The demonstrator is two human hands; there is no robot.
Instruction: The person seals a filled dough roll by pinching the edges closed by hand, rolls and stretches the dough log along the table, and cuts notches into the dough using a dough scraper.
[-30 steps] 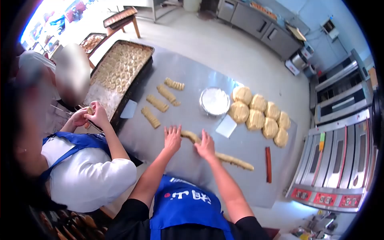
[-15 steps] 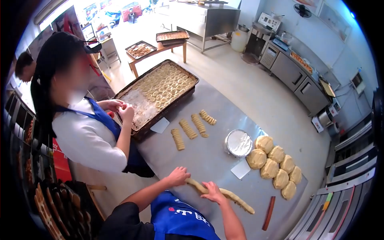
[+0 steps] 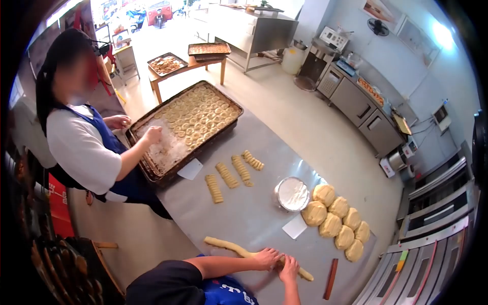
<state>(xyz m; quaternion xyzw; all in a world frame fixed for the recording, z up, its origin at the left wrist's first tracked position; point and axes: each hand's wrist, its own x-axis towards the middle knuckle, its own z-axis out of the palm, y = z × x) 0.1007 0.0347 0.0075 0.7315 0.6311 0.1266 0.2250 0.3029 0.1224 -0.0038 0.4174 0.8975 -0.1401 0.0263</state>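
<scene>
A long rope of pale dough (image 3: 226,245) lies slantwise along the near part of the steel table (image 3: 244,213). Toward its right end, my left hand (image 3: 266,258) is closed over the dough, with the forearm crossing from the left. Close beside it, my right hand (image 3: 290,268) has its fingers curled on the same rope. The dough directly beneath the hands is hidden. Both ends of the rope show beyond them, the left stretch lying bare on the metal.
Sliced dough rolls (image 3: 226,175) lie mid-table. A round tub (image 3: 292,194), a white scraper (image 3: 295,226), several dough balls (image 3: 331,225) and a reddish-brown stick (image 3: 331,279) are at right. A co-worker (image 3: 84,132) reaches over a large tray (image 3: 185,162) of dough pieces.
My left hand has moved right from the rope's left end to beside my right hand. The co-worker's hands have parted, one reaching over the tray. The whole view has shifted slightly.
</scene>
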